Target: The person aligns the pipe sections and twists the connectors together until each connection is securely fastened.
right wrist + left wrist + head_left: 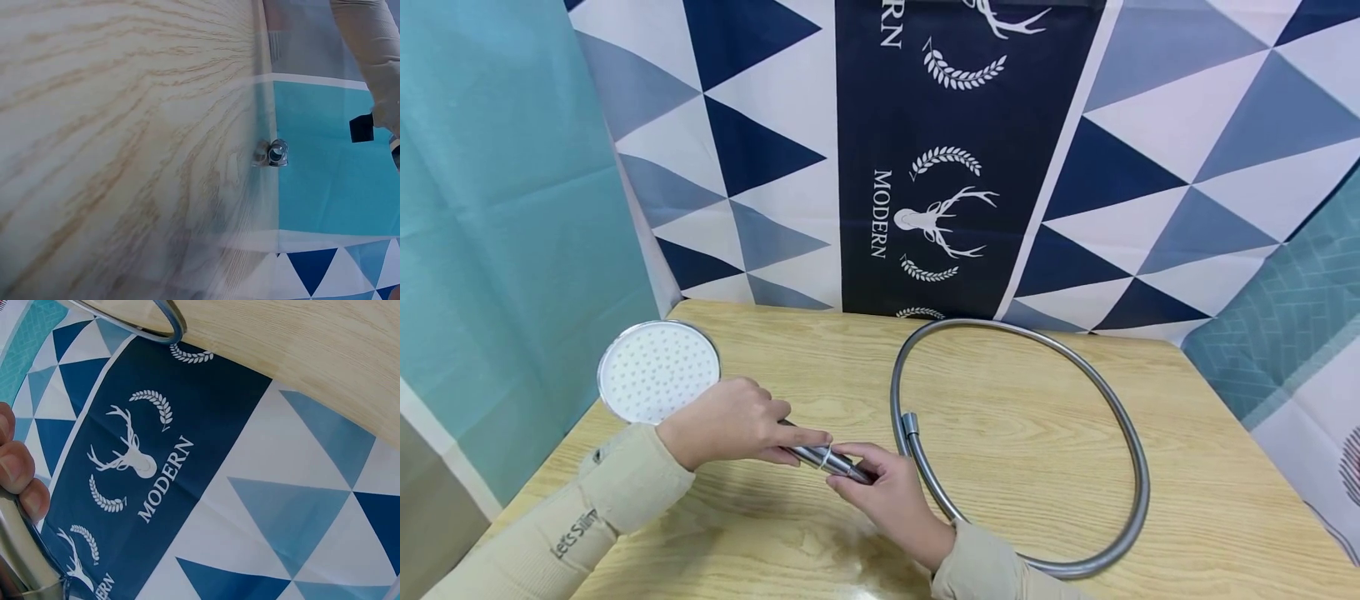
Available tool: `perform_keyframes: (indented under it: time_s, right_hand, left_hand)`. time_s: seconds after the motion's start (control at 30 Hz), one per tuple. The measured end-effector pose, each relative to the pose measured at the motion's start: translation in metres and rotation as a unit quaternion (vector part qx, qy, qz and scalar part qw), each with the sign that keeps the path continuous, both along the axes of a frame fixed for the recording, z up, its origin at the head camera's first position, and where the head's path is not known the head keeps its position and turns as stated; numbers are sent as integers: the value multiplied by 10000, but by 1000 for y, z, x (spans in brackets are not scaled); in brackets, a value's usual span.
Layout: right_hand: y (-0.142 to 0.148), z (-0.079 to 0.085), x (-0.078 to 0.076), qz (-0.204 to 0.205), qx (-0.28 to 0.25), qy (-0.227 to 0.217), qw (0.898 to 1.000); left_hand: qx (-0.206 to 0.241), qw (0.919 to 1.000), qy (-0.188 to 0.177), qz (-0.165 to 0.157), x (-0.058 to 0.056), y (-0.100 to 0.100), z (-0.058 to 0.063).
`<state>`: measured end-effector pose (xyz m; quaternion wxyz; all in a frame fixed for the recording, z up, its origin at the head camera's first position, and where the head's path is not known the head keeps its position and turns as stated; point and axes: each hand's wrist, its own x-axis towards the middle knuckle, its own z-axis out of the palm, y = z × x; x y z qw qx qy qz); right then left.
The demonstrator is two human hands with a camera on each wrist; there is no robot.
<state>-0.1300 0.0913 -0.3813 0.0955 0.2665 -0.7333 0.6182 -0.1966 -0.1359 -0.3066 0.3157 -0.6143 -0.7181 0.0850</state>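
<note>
A round shower head (660, 372), white-faced with a chrome rim, sits at the left of the head view. My left hand (730, 423) grips its metal handle (807, 454), the forefinger stretched along it. At the handle's lower end, past a pale ring, my right hand (891, 496) pinches a dark metal end piece between thumb and fingers. Whether that piece belongs to the hose (1138, 467) cannot be told. The grey hose lies in a loop, one end nut (911, 423) just beyond my right hand. In the left wrist view, fingertips (22, 469) lie over shiny metal (19, 544).
The wooden table (820, 550) has a patterned cloth (775, 167) hanging behind it and a teal cloth (505, 208) at the left. A small chrome fitting (277, 153) stands near the table's edge in the right wrist view, partly behind my left sleeve in the head view.
</note>
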Motion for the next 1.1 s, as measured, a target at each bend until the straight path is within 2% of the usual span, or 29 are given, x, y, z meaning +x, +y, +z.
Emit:
perform_keyframes:
  time_s: [0.1, 0.33, 0.63, 1.1]
  right_hand:
    - [0, -1, -1, -11, -100, 145, 9998]
    - [-1, 5, -2, -11, -194, -636, 9978]
    - [4, 9, -3, 70, -68, -1197, 9928]
    - [-1, 9, -3, 39, -80, -1111, 9938]
  left_hand:
    - [-28, 10000, -17, 14, 0, 0, 0]
    - [-60, 10000, -24, 41, -4, 1, 1]
    - [-46, 10000, 0, -25, -6, 2, 0]
    - [-129, 9999, -4, 83, -4, -1, 1]
